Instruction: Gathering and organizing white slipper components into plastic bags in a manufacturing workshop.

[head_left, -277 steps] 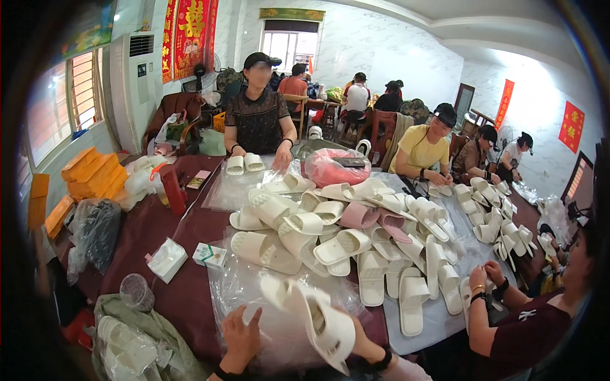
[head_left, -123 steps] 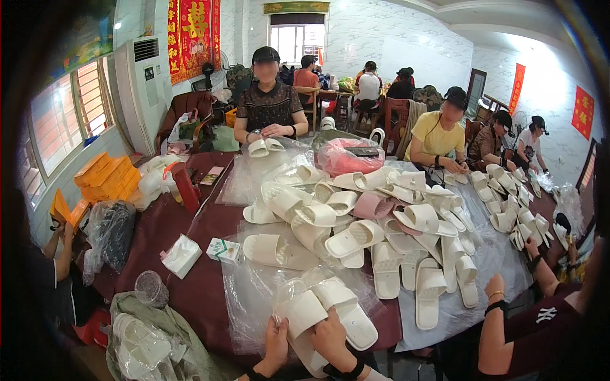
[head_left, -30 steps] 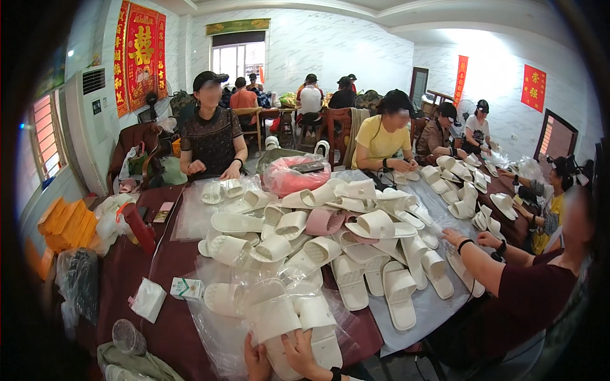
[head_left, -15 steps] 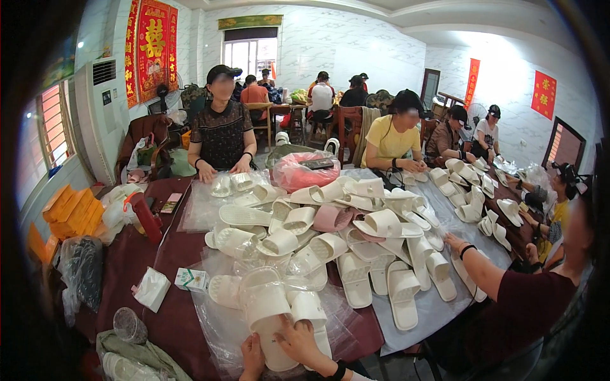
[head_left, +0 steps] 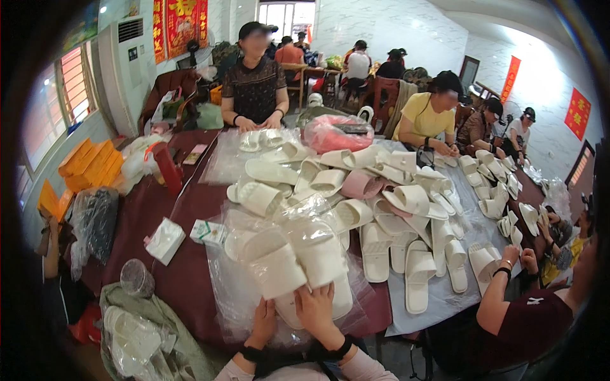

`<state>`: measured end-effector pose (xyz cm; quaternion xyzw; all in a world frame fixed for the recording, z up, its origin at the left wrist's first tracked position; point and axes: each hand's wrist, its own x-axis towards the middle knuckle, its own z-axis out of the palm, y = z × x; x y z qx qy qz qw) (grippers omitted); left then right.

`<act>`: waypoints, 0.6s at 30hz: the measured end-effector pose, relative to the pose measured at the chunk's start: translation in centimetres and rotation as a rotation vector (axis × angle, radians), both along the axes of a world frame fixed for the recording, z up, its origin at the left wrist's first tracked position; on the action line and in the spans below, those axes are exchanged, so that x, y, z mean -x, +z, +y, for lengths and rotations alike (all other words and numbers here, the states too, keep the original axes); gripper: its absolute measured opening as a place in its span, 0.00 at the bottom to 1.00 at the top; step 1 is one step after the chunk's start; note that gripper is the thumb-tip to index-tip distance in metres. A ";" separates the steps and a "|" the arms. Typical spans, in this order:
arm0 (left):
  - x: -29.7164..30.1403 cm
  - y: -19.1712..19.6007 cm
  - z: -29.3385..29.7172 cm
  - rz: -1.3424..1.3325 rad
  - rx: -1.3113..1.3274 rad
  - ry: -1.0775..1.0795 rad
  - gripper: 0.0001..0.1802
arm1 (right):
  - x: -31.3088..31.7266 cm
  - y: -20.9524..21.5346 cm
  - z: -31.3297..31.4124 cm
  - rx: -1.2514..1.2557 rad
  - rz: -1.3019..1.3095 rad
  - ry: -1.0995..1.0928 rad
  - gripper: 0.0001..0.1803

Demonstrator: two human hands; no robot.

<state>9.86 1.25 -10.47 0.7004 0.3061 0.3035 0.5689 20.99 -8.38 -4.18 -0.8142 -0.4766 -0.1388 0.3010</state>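
Observation:
A pair of white slippers (head_left: 275, 272) lies in front of me, toes pointing away, with clear plastic film (head_left: 312, 222) over their front ends. My right hand (head_left: 316, 311) has its fingers up at the straps' openings and grips the pair; its fingertips are partly hidden. Against the heel edge of the left slipper, my left hand (head_left: 264, 322) is curled with the thumb side up. Flat clear plastic bags (head_left: 236, 311) spread beneath the pair. Beyond them is a heap of loose white slippers (head_left: 257, 198) with a pink slipper (head_left: 361, 185) among them.
A tissue pack (head_left: 165, 241), a small white-and-green box (head_left: 208, 233) and a clear plastic cup (head_left: 137, 278) are at left. Bagged slippers (head_left: 136, 333) lie in an open sack (head_left: 181, 324). A person in dark red (head_left: 524, 320) sits close at right; others work across the table.
My view has shifted, so the scene sits further right. The slipper pair now lies more together under the film, and my right hand has moved to between the two slippers' openings.

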 end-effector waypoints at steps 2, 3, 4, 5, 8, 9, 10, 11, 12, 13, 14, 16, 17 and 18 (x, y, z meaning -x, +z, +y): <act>-0.6 1.3 0.0 0.005 -0.005 -0.016 0.21 | -0.7 -1.2 0.2 0.109 0.026 -0.095 0.23; -0.5 1.5 0.0 0.004 -0.024 -0.034 0.22 | -1.0 -1.8 0.4 0.111 0.065 -0.090 0.24; -0.5 1.3 -0.1 0.007 -0.019 -0.029 0.22 | -1.3 -2.3 0.4 0.112 0.103 -0.088 0.25; -0.7 1.0 -0.1 -0.046 0.022 -0.015 0.22 | -1.5 -2.6 0.2 0.146 0.066 -0.077 0.27; -0.2 0.1 0.2 -0.081 0.083 0.001 0.22 | -1.2 -1.8 0.0 0.156 0.143 -0.058 0.27; -0.1 -0.1 0.2 -0.070 0.105 -0.007 0.21 | -1.1 -1.5 -0.2 0.158 0.145 -0.056 0.27; -0.1 -0.4 0.2 -0.070 0.106 -0.008 0.21 | -1.2 -1.3 -0.4 0.082 0.237 -0.015 0.26; -0.2 -0.8 0.1 -0.146 0.173 -0.027 0.19 | -1.1 -1.1 -0.6 0.006 0.328 0.026 0.24; -0.2 -1.2 -0.1 -0.222 0.240 -0.046 0.18 | -0.9 -1.1 -0.7 0.006 0.328 0.024 0.24; 0.0 -1.5 -0.1 -0.221 0.241 -0.049 0.18 | -0.6 -1.2 -0.8 -0.070 0.257 0.029 0.23; 0.3 -1.8 0.1 -0.175 0.268 -0.084 0.15 | -0.3 -1.3 -1.0 -0.146 0.186 0.035 0.22; 1.0 -2.3 0.3 -0.134 0.290 -0.109 0.13 | 0.5 -0.8 -1.0 -0.214 0.114 0.061 0.21; 1.2 -2.6 0.3 -0.130 0.295 -0.105 0.12 | 0.8 -0.8 -1.0 -0.281 0.044 0.084 0.20; 1.1 -3.0 0.2 -0.124 0.301 -0.106 0.11 | 1.0 -1.0 -1.1 -0.283 0.045 0.083 0.20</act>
